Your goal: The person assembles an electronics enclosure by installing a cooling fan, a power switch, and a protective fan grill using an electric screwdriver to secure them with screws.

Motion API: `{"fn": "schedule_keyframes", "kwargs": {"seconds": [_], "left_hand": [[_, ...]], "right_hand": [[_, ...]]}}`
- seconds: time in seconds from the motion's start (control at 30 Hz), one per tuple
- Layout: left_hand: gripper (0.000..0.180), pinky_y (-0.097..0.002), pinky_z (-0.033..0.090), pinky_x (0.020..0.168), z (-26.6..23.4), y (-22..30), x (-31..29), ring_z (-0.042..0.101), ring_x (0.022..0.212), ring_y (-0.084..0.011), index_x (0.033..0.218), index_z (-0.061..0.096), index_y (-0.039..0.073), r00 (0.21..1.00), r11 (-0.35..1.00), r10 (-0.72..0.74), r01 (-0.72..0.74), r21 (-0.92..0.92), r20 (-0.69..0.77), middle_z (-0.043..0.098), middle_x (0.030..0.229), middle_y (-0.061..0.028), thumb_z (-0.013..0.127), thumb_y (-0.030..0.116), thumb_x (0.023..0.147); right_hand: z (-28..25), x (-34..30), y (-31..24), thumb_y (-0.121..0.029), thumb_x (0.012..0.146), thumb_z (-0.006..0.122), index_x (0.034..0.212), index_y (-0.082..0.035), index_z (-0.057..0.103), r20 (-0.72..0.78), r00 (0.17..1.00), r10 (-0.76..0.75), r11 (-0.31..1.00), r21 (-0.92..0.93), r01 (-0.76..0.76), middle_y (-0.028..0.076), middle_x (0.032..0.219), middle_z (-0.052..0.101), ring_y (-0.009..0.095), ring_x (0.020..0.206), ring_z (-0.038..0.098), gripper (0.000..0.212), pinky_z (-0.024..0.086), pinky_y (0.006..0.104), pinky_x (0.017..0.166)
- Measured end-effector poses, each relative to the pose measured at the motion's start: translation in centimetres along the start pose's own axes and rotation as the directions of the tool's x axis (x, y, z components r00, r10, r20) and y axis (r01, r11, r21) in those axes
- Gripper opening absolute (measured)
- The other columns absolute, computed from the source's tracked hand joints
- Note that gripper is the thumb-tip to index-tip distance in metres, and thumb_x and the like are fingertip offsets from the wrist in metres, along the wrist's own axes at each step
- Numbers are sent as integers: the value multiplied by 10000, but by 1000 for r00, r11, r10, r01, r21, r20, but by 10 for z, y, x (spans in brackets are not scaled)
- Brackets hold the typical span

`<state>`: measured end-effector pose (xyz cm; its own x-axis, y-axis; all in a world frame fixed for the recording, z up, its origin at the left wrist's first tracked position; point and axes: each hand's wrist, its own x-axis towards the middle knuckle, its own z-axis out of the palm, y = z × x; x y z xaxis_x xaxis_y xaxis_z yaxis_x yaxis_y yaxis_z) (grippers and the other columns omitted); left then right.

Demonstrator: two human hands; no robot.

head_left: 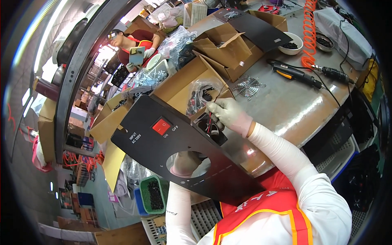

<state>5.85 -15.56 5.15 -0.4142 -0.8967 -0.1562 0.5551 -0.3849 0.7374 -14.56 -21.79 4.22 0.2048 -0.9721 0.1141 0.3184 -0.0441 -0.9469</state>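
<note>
A black metal panel (151,118) with a red rocker switch (161,126) and a large round hole stands tilted in front of me. My left hand (185,163), gloved, is behind the panel and shows partly through the hole; its fingers are hidden. Beyond the panel's right edge, my gloved right hand (232,114) pinches thin red and black wires (210,124). These run down toward a black cooling fan (216,136), partly covered by the panel. A round wire fan guard (248,87) lies flat on the metal table (281,106) beyond that hand.
Open cardboard boxes (220,41) stand at the far side, one holding a bagged bundle of cables (202,96). At right lie an electric screwdriver (296,74), an orange coiled hose (309,32) and a bowl of screws (290,43). A person (141,45) works across at far left.
</note>
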Motion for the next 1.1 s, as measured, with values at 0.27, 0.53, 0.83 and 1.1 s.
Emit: {"fn": "schedule_keyframes", "kwargs": {"seconds": [0.27, 0.53, 0.83, 1.1], "left_hand": [[419, -357, 484, 831, -18, -9, -7, 596, 934, -197, 1131, 566, 50, 958, 899, 285, -268, 345, -1, 615, 1042, -42, 685, 360, 876], [215, -382, 476, 709, -1, -3, 1, 595, 750, -252, 841, 661, 40, 694, -604, 417, -271, 750, 587, 616, 836, -78, 739, 207, 731], [207, -280, 480, 717, 2, -1, -16, 604, 831, -130, 960, 648, -15, 826, 411, 560, -210, 887, -64, 646, 903, -27, 667, 173, 876], [360, -267, 472, 757, 13, -1, -26, 593, 833, -124, 1084, 590, -33, 909, 770, 409, -296, 565, -81, 639, 989, -49, 603, 297, 941]], "right_hand": [[1, 4, 19, -402, 980, 499, 960, 15, 632, 64, 997, -34, 995, 96, 28, 18, 716, 566, 83, 567, 549, 439, 454, 224, 510], [15, -19, -16, -177, 929, 522, 1250, 19, 521, 305, 928, 216, 954, 136, -267, 60, 1094, 607, 110, 989, 585, 376, 490, 256, 867], [17, -27, -4, -90, 896, 535, 1233, 30, 525, 231, 957, -176, 980, 137, 147, 88, 1158, 595, 111, 1074, 546, 359, 447, 270, 940], [-3, -24, -12, -455, 992, 455, 1078, 17, 640, 225, 949, -220, 971, -47, 236, 63, 1005, 661, 122, 957, 597, 514, 469, 270, 867]]}}
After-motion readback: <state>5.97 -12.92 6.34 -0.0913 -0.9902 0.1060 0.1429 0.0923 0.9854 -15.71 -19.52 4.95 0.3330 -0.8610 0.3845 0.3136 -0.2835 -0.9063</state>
